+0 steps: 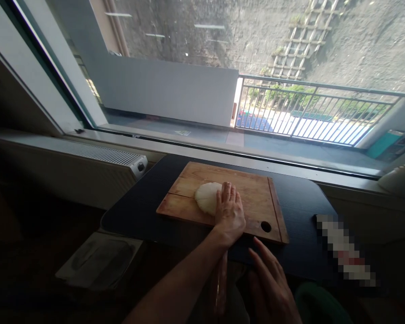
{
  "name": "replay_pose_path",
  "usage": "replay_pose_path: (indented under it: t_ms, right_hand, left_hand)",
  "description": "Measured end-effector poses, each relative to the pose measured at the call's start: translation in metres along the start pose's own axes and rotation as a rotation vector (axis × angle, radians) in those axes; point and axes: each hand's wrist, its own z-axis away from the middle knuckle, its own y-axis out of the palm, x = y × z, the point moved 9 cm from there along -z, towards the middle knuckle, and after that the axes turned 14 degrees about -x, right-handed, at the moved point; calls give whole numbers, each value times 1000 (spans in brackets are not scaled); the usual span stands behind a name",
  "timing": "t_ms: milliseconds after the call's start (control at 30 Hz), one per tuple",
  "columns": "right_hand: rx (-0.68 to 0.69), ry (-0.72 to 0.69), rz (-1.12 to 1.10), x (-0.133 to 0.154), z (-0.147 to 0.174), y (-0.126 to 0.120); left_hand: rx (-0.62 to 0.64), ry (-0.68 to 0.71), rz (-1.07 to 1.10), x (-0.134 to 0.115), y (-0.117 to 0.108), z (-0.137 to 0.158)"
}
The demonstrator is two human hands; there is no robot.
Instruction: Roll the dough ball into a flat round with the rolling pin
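Note:
A flattened round of pale dough (207,198) lies on the wooden cutting board (252,198). Over its right side rests a wooden rolling pin (220,283), running from the board back toward my body. My left hand (229,217) is closed over the pin near its far end, with the fingers pointing away from me. Part of the pin and the dough's right edge are hidden under that hand. My right hand (273,283) is off the board, near the table's front edge, with its fingers apart and nothing visible in it.
The board sits on a dark table (303,211) against a window sill (256,164). A white radiator (134,166) stands at the left. A stool-like seat (97,261) is at the lower left, a blurred-out object (346,252) at the right, and a green rounded thing (319,306) below.

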Motion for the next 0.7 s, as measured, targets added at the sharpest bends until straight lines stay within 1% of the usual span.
replay_pose_path:
  t_ms: [67, 100, 167, 233, 300, 367, 467, 533, 567, 633, 700]
  right_hand:
    - [-26, 98, 11, -18, 0, -14]
    - [-43, 133, 14, -24, 0, -20]
    - [-85, 182, 18, -33, -1, -31]
    - [-111, 210, 21, -40, -4, -37]
    - [-115, 232, 31, -47, -10, -41]
    - [-114, 253, 51, -59, -23, -42]
    - [-144, 265, 78, -82, -60, -42]
    - [-157, 260, 52, -94, -95, -35]
    - [-144, 268, 22, -98, -113, -27]
    - [-97, 296, -49, -98, -150, -5]
    - [29, 288, -109, -86, -185, 29]
  left_hand:
    - [9, 52, -17, 2, 0, 1]
    - [13, 79, -12, 9, -3, 2]
    - [19, 101, 16, 30, -11, 3]
    - [45, 57, 47, 54, -18, 5]
    - [51, 37, 58, 66, -23, 7]
    - [47, 69, 60, 57, -23, 8]
    - [56, 147, 80, 27, -16, 11]
    - [42, 185, 115, 12, -15, 13]
    - [25, 193, 140, 10, -17, 15]
    - [-34, 183, 198, 15, -27, 19]
    - [-118, 145, 260, 26, -39, 24]
